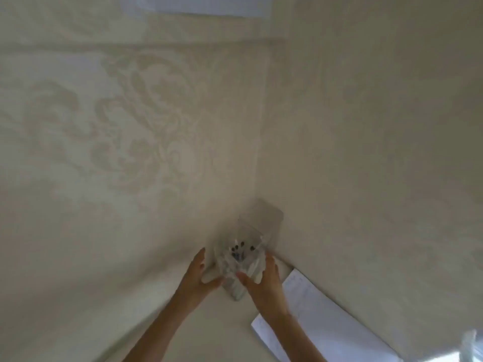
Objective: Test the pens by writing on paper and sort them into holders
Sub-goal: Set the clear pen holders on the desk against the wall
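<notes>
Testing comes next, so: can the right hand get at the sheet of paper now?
Probably, once freed: the right hand grips the clear pen holder, and the sheet of paper lies uncovered just beside its forearm.

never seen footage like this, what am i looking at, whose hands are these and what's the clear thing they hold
No machine here: a person wears a camera on the head, looking forward and down, so this one blurry picture shows their own arms. The left hand and right hand grip a clear holder from either side; the dark dots inside are the ends of pens. Behind is a patterned wall. A white sheet of paper lies to the right on the cream surface. Whether the holder rests there or is lifted, I cannot tell.
</notes>
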### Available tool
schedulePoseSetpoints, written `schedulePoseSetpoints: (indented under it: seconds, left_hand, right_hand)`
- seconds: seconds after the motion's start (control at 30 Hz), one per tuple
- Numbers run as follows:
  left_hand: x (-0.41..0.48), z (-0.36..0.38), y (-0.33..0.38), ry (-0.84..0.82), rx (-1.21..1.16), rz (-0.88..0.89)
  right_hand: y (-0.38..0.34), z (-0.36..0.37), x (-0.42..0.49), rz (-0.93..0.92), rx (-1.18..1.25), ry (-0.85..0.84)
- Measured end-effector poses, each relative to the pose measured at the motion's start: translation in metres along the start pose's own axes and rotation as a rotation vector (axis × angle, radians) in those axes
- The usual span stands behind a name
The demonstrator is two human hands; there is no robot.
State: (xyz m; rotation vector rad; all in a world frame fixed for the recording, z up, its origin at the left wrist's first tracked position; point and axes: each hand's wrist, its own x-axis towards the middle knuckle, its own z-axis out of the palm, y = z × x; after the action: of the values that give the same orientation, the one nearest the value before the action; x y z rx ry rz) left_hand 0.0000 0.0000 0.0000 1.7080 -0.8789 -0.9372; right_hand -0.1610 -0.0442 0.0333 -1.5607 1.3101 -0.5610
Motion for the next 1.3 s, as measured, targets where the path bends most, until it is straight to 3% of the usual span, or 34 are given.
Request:
schedulePoseSetpoints:
  seconds: [0.17,0.43,0.67,0.97,1.03,1.17,1.3]
  left_hand:
    - [0.016,0.014,0.006,-0.179,0.047,0.061]
    - [-0.024,-0.003,-0.034,-0.11,0.129,0.033]
    - [-0.091,0.001,-0.059,-0.089,0.149,0.116]
    - [-0.144,-0.019,-0.088,-0.215,0.222,0.178]
    - [-0.138,-0.033,-0.093,-0.213,0.262,0.129]
    - [-0.097,-0.057,-0.101,-0.078,0.144,-0.036]
    - [-0.057,-0.058,-0.088,-0.21,0.155,-0.04]
  right_hand:
    - [-0.011,0.021,0.007,-0.07,0.12,-0.008]
    - [0.009,0.031,0.003,-0.112,0.162,-0.12]
    - [0.009,0.035,-0.002,-0.138,0.093,-0.215]
    - [0.015,0.026,-0.018,-0.1,0.036,-0.446]
    - [0.014,0.027,-0.03,-0.133,-0.025,-0.365]
    - [0.005,0.05,-0.06,-0.328,-0.4,-0.125]
    - [0.01,0.056,-0.059,-0.306,-0.277,-0.061]
